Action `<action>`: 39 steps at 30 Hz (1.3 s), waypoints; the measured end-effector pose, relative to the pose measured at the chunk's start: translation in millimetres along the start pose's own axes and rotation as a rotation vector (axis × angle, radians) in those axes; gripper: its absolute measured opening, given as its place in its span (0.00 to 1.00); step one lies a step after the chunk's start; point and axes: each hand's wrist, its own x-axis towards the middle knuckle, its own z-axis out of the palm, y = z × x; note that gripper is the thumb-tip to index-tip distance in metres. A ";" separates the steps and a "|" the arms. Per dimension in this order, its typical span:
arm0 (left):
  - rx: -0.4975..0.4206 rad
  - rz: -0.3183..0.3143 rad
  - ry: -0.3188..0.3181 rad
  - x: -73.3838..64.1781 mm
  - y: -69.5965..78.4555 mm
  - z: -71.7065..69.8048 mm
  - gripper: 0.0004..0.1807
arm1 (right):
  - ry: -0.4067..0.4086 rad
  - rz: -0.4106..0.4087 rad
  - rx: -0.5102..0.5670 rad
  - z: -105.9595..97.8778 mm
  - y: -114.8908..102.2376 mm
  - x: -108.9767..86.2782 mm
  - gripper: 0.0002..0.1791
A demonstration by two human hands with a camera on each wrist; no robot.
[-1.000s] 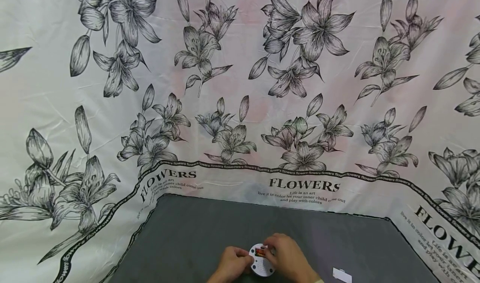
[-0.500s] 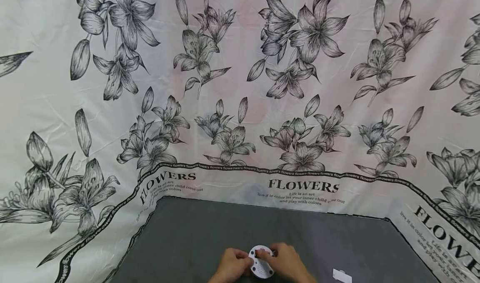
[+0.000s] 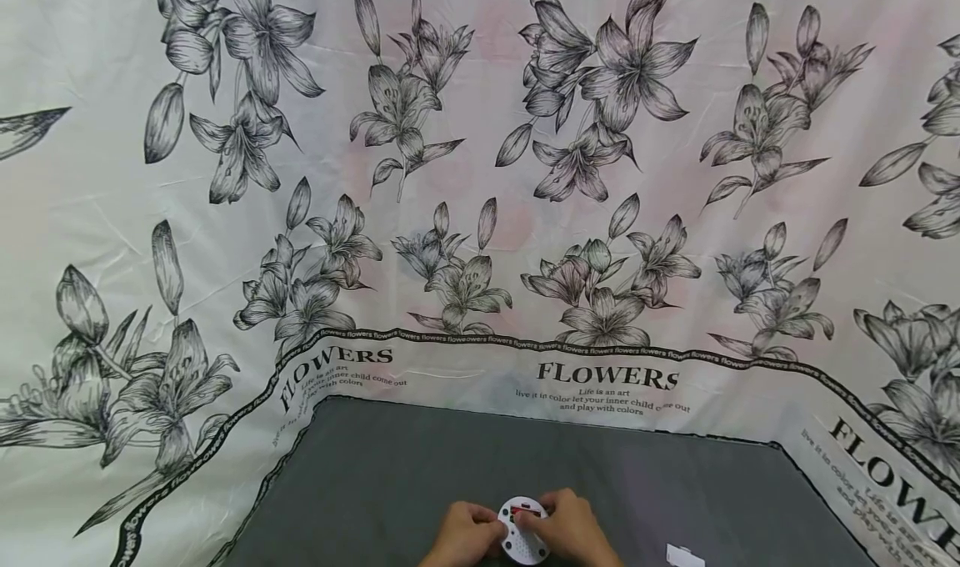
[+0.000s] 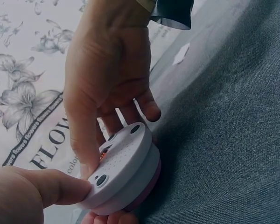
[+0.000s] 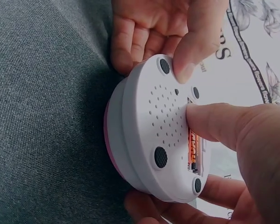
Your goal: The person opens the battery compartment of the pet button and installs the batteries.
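Observation:
A round white device (image 5: pixel 165 130) with a pink underside is held bottom up over the grey cloth. It has black rubber feet and a patch of small holes. In its uncovered battery compartment lie orange-and-black batteries (image 5: pixel 194 151). My left hand (image 3: pixel 463 535) grips the left rim, thumb on the white face and fingers beneath. The right hand (image 3: pixel 574 529) presses its thumb (image 5: pixel 214 122) onto the batteries, while its other fingers curl round the far side of the device. That thumb hides part of the compartment.
A small flat white piece (image 3: pixel 684 556) lies on the grey cloth (image 3: pixel 420 450) to the right of the hands. Behind and along both sides stands a white curtain (image 3: pixel 465 375) printed with black flowers and lettering.
The right thumb has moved from the compartment's right end onto the batteries, covering more of them. The left hand keeps its grip on the device. The view has shifted slightly.

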 end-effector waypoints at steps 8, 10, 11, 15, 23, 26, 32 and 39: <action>0.024 -0.058 -0.005 4.0 -2.3 -0.4 0.08 | -0.045 0.073 0.042 -0.1 -1.3 1.4 0.18; 0.027 -0.071 -0.011 4.1 -2.5 -0.5 0.08 | -0.052 0.082 0.049 0.0 -0.9 1.1 0.19; 0.027 -0.073 -0.013 4.1 -2.7 -0.3 0.08 | -0.052 0.083 0.049 -0.1 -0.3 0.8 0.19; 0.033 -0.092 -0.014 4.0 -2.5 0.2 0.09 | -0.037 0.083 0.043 -3.3 0.6 -0.8 0.21; 0.038 -0.099 -0.006 4.6 -0.5 -0.4 0.11 | 0.004 0.078 0.043 -27.8 10.4 -0.5 0.20; 0.036 -0.080 -0.003 4.0 -0.7 -0.8 0.11 | 0.059 0.035 -0.005 -39.6 14.1 -3.0 0.15; 0.042 -0.074 0.000 3.9 -0.6 -0.9 0.10 | 0.155 0.061 -0.134 -63.1 5.2 -16.9 0.11; 0.038 -0.096 -0.007 4.1 1.3 -1.8 0.11 | 0.129 0.192 -0.186 -90.8 7.6 -29.4 0.14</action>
